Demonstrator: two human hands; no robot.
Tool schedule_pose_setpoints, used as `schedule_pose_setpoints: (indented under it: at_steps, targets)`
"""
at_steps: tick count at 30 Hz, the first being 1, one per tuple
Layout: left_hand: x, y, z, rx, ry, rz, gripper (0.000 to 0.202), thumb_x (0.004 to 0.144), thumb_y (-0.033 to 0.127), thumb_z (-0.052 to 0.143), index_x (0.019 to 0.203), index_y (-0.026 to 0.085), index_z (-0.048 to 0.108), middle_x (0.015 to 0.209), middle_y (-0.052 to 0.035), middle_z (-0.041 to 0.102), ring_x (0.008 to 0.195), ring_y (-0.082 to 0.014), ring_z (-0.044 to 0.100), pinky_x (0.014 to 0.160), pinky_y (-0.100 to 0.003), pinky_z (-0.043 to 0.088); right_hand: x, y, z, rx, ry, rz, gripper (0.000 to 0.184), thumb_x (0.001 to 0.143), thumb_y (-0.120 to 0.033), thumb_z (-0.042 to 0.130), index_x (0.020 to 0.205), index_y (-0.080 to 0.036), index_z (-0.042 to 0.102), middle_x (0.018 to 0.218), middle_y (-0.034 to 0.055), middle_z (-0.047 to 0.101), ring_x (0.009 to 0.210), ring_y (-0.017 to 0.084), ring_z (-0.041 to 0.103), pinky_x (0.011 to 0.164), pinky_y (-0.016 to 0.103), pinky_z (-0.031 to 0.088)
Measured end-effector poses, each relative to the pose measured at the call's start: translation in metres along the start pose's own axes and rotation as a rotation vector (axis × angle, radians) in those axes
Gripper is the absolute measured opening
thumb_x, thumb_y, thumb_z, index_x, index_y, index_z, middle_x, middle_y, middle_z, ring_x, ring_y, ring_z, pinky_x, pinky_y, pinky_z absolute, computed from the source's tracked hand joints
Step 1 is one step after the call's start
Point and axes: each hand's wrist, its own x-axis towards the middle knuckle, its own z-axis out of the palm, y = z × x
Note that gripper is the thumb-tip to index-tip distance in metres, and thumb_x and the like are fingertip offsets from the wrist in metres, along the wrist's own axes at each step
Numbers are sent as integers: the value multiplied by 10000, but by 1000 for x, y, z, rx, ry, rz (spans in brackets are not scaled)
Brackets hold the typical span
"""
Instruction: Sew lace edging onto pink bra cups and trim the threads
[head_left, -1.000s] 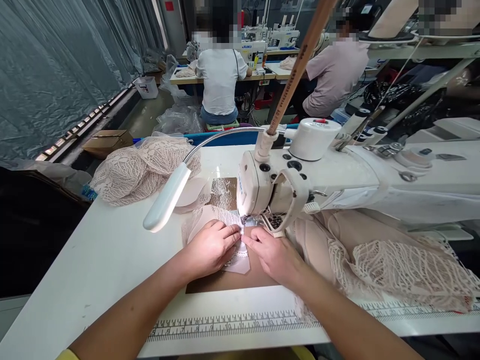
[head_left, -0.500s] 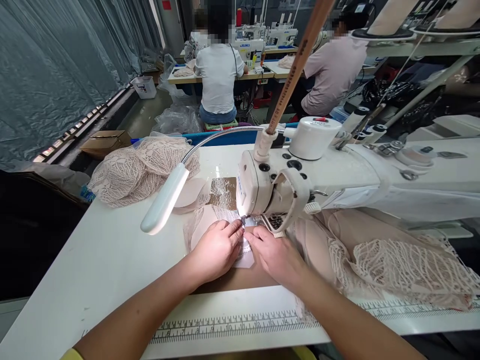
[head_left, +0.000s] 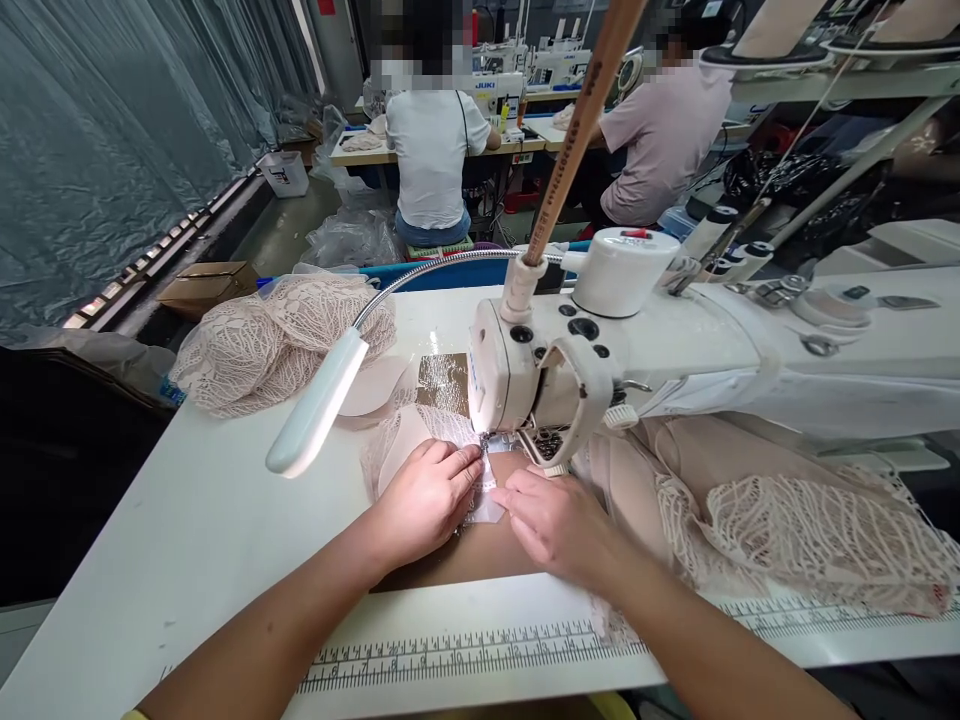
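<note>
My left hand presses flat on a pale lace-and-fabric piece lying on the bed of a white sewing machine. Its fingertips lie just left of the presser foot. My right hand rests on the same piece from the right, fingers curled and pointing left toward the foot. The piece runs under the machine head and spreads behind my left hand as pale lace. Most of the piece is hidden by my two hands.
A gooseneck lamp hangs over the white table. A heap of pink lace sits at the back left, more lace and beige fabric at the right. A ruler strip lines the front edge. Two people sit at machines beyond.
The fabric piece has fed away from me under the presser foot, leaving less of it showing. Both hands followed it forward, and my right hand slid a little back toward me.
</note>
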Motion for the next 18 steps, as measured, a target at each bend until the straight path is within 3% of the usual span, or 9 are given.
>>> schedule_pose_setpoints:
  at_steps: [10, 18]
  targets:
    - [5, -3, 0, -24, -11, -7, 348, 950, 206, 400, 1239, 102, 564, 1282, -147, 582, 1056, -257, 549, 851, -429, 490, -1, -1, 4, -4, -5, 22, 287, 790, -67, 480, 976, -170, 672, 729, 20, 591, 672, 150, 488, 611, 267, 348]
    - [2, -3, -1, -2, 6, 34, 354, 934, 143, 393, 1232, 135, 583, 1255, -131, 608, 1021, -252, 552, 871, -449, 469, 1, -2, 5, -72, 6, 39, 280, 789, -55, 469, 958, -154, 668, 705, 25, 573, 636, 153, 481, 580, 272, 348]
